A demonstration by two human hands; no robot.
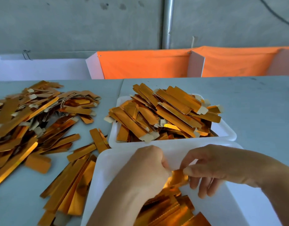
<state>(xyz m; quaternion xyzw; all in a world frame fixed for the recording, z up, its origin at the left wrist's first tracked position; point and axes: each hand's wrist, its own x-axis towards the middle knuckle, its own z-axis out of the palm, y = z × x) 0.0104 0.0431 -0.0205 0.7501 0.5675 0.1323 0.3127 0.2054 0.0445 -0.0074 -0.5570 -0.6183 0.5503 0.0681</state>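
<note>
Left hand [147,167], right hand [210,167] — both pinch gold strip [178,177].

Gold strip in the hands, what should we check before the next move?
1. Both the left hand and the right hand pinch the gold strip: ok.
2. Strip sits above the near tray: ok.
3. Room left in the far tray: not ok, heaped over its rim.
4. Strip folded properly: cannot tell, the hands hide it.
5. More strips ready in the loose pile on the table: ok.
</note>
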